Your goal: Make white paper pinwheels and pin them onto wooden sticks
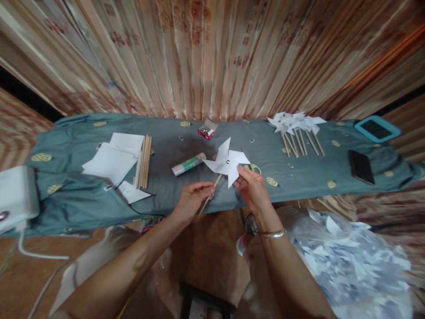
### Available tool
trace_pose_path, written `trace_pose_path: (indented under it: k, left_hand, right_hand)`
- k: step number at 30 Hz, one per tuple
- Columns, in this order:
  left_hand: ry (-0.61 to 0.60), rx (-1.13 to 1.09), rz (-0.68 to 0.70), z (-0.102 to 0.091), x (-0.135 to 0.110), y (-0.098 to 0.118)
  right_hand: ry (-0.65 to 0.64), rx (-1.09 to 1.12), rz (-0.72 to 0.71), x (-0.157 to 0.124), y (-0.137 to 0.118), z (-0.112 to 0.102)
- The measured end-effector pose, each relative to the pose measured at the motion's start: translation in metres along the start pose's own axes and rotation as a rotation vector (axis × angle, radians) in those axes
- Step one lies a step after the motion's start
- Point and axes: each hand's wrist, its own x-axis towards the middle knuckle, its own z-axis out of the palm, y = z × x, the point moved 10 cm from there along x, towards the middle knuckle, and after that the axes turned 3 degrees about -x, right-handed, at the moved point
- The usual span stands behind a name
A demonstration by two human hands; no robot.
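Observation:
A white paper pinwheel (pixel 222 162) with a silver pin at its centre is held up over the near edge of the cloth-covered table. My left hand (pixel 193 199) is closed round its wooden stick (pixel 209 200), thumb and fingers pressed together. With thumb and fingers, my right hand (pixel 253 187) pinches the pinwheel's lower right blade. Partly hidden behind the pinwheel and my right hand lie scissors with yellow-green handles (pixel 255 168). A glue stick (pixel 188 164) with a green label rests left of the pinwheel. Farther back stands a small open red box of pins (pixel 207 130).
Paper sheets (pixel 111 161) and wooden sticks (pixel 145 164) lie on the left. Several finished pinwheels (pixel 295 122) lie at the back right, near a phone (pixel 361 166) and a blue-framed device (pixel 377 128). A white box (pixel 16 197) stands far left; a bag of paper pieces (pixel 355 261) sits lower right.

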Motion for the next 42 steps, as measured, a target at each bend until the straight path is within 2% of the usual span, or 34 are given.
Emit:
trace_pose_path:
  k: [6,10,15,17,23,42]
  left_hand:
    - [0.004,-0.003,0.003,-0.001,0.003,0.002]
    - [-0.006,-0.003,0.011,-0.003,0.002,0.006]
    - [-0.039,0.051,-0.010,-0.003,0.001,0.006]
    - [-0.049,0.088,-0.017,-0.002,0.000,0.004]
    - [-0.103,0.187,-0.009,0.005,0.000,0.000]
    - [-0.087,0.171,0.022,0.006,0.002,-0.001]
  right_hand:
    - [-0.017,0.028,0.042,-0.002,0.008,0.001]
    - [0.029,0.004,0.065,0.000,0.007,-0.006]
    - [0.156,-0.097,-0.111,0.005,-0.018,-0.031]
    - [0.165,-0.139,-0.168,0.006,-0.025,-0.036]
    - [0.082,-0.144,-0.181,0.007,-0.026,-0.032]
    - [0.143,-0.124,-0.149,0.002,-0.025,-0.036]
